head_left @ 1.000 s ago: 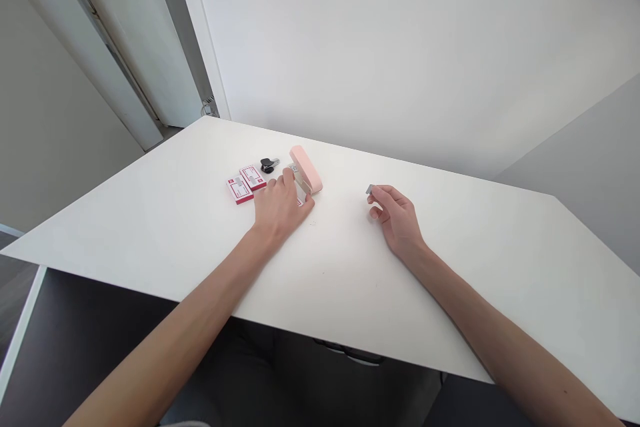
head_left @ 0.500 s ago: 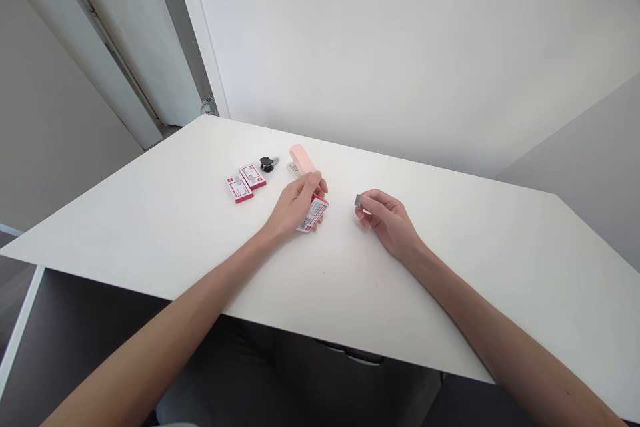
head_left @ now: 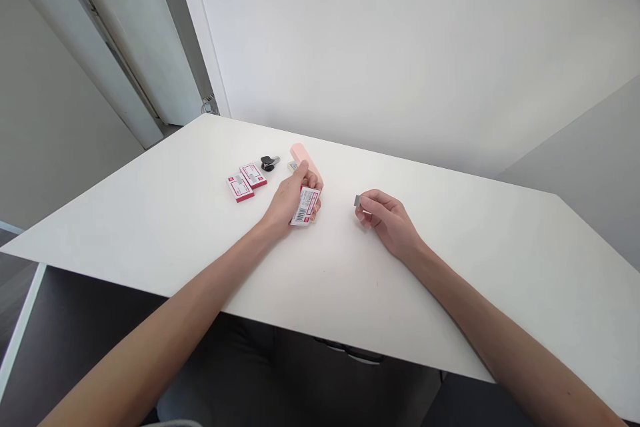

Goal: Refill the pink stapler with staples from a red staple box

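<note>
In my left hand (head_left: 290, 200) rests a red and white staple box (head_left: 305, 206), its barcode side facing up, with the fingers curled round it. Just beyond that hand lies a pink stapler (head_left: 303, 155), its near part overlapped by my fingers. My right hand (head_left: 385, 217) pinches a small grey strip of staples (head_left: 357, 201) between thumb and fingers, a short way right of the box. Both hands are over the white table (head_left: 320, 293), apart from each other.
Two more red and white staple boxes (head_left: 241, 188) lie side by side on the left, a grey strip on each. Behind them is a black staple remover (head_left: 269, 163). A white wall (head_left: 400, 47) rises along the table's back edge.
My left hand has shifted slightly left and turned, so the box's barcode side shows more fully and more of the stapler's near end is visible. My right hand has stayed in place.
</note>
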A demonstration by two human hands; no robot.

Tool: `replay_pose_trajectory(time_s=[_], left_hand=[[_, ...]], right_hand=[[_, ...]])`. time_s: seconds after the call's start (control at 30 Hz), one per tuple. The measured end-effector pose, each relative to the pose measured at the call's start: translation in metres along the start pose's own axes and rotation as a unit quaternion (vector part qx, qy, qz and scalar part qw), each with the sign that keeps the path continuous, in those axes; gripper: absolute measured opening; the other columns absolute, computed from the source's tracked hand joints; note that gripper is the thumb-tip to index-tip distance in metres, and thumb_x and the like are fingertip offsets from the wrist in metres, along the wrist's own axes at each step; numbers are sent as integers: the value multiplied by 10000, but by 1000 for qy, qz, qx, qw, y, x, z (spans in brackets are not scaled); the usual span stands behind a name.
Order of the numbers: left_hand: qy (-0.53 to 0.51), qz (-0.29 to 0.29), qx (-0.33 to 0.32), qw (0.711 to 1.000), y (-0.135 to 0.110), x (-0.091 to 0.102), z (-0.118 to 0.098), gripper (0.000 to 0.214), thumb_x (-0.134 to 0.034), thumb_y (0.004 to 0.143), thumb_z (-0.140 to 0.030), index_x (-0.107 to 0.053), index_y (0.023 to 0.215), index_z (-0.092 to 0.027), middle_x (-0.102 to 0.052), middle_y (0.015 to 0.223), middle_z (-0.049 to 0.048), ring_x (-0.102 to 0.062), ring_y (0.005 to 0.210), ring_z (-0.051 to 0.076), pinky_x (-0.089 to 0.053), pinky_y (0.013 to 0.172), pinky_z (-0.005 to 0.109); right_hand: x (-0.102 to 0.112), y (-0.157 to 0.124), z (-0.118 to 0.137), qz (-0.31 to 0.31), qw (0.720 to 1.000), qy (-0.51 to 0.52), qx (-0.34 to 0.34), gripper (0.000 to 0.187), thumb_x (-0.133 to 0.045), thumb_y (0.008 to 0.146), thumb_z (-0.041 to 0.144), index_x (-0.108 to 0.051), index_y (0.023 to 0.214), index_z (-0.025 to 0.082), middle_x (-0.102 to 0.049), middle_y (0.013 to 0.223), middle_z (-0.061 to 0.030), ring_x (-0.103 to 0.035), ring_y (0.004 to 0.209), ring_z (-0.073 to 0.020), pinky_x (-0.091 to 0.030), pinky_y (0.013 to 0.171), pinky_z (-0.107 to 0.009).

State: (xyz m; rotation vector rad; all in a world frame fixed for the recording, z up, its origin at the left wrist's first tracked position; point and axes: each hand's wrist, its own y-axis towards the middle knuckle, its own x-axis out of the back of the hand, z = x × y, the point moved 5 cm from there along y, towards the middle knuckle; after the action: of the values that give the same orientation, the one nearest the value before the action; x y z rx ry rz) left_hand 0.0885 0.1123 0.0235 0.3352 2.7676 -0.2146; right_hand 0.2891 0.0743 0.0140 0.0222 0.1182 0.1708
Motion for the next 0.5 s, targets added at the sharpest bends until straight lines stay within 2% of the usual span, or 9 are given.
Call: replay_pose_trajectory(time_s=[0.3,0.5], left_hand=[[-20,9,1,1000,2,1,2,562,-611,930,-742,-486,763,-220,-544,775,-30,-552,475,95,-433,378,231],[-31,-25,15,999,-1,1,1,629,-648,890,-773,-445,701,-209,-557,749,-16,-557,486,92,-432,386,224]], right_hand=[[-1,-1,1,5,1000,-11,-1,345,-852,815,563,-707,756,255,-585,706,11,-483,631,-142,-408,602,-315],[-1,-1,1,15,1000,-9,5,317,-845,839,532,-714,762,254,-589,710,12,-482,631,-140,-405,613,-317]])
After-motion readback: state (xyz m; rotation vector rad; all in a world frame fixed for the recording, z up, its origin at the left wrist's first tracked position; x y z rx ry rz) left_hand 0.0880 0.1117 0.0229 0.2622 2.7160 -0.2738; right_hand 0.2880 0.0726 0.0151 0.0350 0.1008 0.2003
